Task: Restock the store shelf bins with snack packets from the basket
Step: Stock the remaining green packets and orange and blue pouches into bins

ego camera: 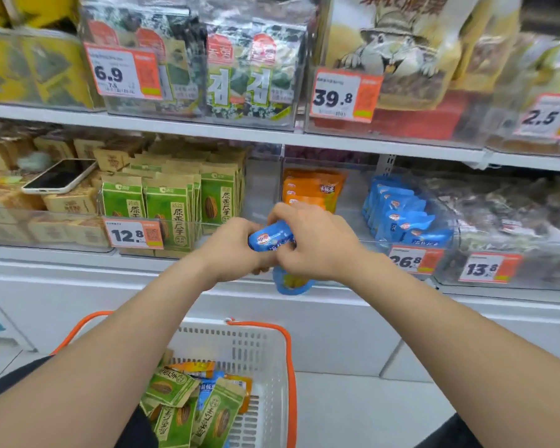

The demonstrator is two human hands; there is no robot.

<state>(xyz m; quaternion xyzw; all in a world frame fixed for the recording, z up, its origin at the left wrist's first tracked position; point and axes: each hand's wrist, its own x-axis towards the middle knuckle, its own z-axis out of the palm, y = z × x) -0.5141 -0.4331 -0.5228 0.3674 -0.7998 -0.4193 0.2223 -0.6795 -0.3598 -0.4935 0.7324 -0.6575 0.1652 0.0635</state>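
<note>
Shelving (207,130) runs across in front of the person, two tiers of clear bins behind price tags. On the lower tier the green-packet bin (175,202) looks well packed, the blue-packet bin (404,215) to the right seems about half full, and the orange packets (314,189) between them stand only a few deep, with bare space beside them. Below, the white basket (272,350) with orange handles sits between the forearms, and loose packets (181,405), green, blue and orange, lie in it. I'd judge the restocking under way with a fair share left. The hands meet just in front of the lower shelf edge: the left hand (233,250) and the right hand (317,244) both curl tightly round a blue bunch (270,237), one end poking up between them and another packet hanging beneath the right hand. How many they hold I can't tell, since fingers cover most of it. The basket's near side is cut off, and the upper right bins are blurred. A phone (59,176) lies on brown packets at far left.
</note>
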